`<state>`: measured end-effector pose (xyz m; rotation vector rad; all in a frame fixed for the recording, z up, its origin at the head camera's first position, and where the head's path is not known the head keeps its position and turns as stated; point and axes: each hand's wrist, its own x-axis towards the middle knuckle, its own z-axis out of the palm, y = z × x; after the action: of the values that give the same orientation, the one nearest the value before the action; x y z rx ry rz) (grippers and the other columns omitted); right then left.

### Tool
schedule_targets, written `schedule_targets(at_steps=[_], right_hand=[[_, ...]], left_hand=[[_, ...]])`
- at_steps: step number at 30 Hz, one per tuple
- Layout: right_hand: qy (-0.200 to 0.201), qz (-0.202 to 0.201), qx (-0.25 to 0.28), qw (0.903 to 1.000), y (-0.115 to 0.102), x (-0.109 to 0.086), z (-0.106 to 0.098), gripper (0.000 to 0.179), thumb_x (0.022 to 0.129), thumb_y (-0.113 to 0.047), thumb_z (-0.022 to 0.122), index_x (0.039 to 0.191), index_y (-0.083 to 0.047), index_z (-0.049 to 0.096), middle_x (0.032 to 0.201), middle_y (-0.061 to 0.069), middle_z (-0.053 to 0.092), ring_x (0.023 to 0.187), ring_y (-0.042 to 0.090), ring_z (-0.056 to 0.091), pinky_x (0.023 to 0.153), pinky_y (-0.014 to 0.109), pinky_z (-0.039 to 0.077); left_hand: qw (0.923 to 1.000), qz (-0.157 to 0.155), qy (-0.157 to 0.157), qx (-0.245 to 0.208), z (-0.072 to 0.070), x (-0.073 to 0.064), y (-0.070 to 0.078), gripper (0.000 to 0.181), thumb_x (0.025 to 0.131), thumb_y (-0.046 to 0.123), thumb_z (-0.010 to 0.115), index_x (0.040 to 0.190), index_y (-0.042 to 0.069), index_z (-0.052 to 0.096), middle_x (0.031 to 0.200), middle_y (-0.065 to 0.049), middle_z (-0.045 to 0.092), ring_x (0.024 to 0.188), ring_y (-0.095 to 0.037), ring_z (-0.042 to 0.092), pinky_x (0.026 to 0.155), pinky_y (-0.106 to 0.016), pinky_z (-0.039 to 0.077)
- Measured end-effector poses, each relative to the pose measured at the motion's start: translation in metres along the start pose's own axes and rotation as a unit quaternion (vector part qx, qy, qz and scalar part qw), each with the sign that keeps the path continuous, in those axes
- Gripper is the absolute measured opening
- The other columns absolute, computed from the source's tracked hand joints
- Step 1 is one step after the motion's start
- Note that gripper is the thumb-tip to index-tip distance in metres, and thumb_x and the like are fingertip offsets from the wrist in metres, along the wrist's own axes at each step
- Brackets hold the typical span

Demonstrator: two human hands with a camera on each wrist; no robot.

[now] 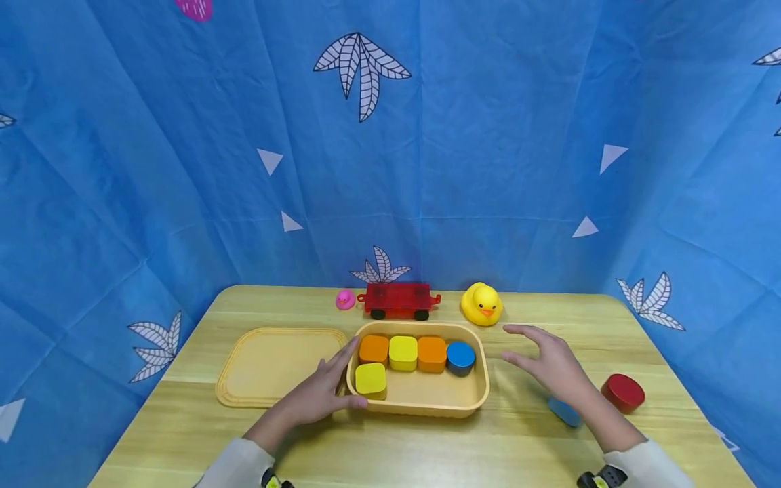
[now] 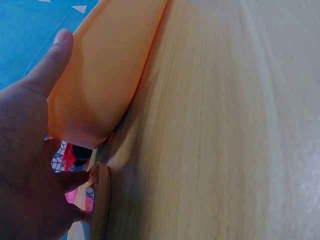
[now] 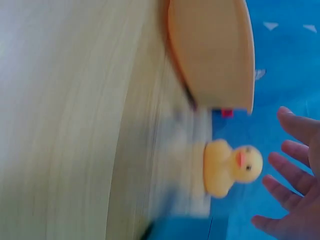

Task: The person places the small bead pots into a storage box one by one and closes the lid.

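Observation:
A pale orange plastic box (image 1: 421,409) sits mid-table. Inside it are two orange blocks (image 1: 432,355), two yellow blocks (image 1: 403,354) and a round blue block (image 1: 460,358). My left hand (image 1: 317,394) touches the box's left end, thumb at the front corner and fingers spread along the side. In the left wrist view, the thumb lies straight against the box wall (image 2: 107,65). Right of the box, my right hand (image 1: 554,366) hovers with fingers spread, holding nothing. A blue block (image 1: 564,411) is partly hidden under the right wrist; a red round block (image 1: 623,393) stands beside the forearm.
A flat pale lid (image 1: 281,366) lies left of the box. Along the back edge are a small pink duck (image 1: 344,299), a red toy wagon (image 1: 399,299) and a yellow duck (image 1: 482,304). Blue patterned cloth (image 1: 421,169) hangs behind the wooden table (image 1: 427,454).

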<state>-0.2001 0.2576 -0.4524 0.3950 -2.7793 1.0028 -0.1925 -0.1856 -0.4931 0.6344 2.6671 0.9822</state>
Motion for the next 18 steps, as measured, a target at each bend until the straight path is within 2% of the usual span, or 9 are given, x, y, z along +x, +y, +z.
schedule_targets(at_steps=[5, 12, 18], right_hand=[[-0.02, 0.028, -0.017, 0.9993, 0.02, -0.001, -0.012, 0.061, 0.095, -0.036, 0.076, 0.143, -0.004, 0.059, 0.146, 0.027, 0.055, 0.135, 0.052, 0.047, 0.104, 0.069, 0.043], [-0.06, 0.053, -0.043, 0.9958, 0.044, -0.003, -0.021, 0.067, 0.094, -0.032, 0.078, 0.145, 0.003, 0.053, 0.148, 0.035, 0.047, 0.133, 0.059, 0.043, 0.1, 0.073, 0.042], [-0.104, 0.074, -0.058, 0.9902, 0.056, -0.001, -0.027, 0.077, 0.091, -0.035, 0.08, 0.147, 0.006, 0.048, 0.145, 0.041, 0.045, 0.129, 0.063, 0.043, 0.096, 0.073, 0.043]], left_hand=[[1.0, 0.002, 0.001, 0.005, -0.002, 0.0, 0.0, 0.111, 0.09, 0.06, 0.072, 0.168, 0.027, 0.0, 0.174, 0.004, 0.004, 0.157, -0.035, 0.02, 0.122, -0.069, -0.001], [1.0, 0.0, -0.003, -0.007, 0.0, -0.001, 0.0, 0.114, 0.087, 0.061, 0.073, 0.168, 0.028, 0.0, 0.174, 0.005, 0.003, 0.156, -0.036, 0.021, 0.122, -0.068, -0.002], [1.0, 0.002, 0.002, -0.008, 0.001, -0.001, 0.0, 0.113, 0.087, 0.061, 0.073, 0.168, 0.029, 0.001, 0.174, 0.004, 0.004, 0.156, -0.037, 0.023, 0.122, -0.068, -0.002]])
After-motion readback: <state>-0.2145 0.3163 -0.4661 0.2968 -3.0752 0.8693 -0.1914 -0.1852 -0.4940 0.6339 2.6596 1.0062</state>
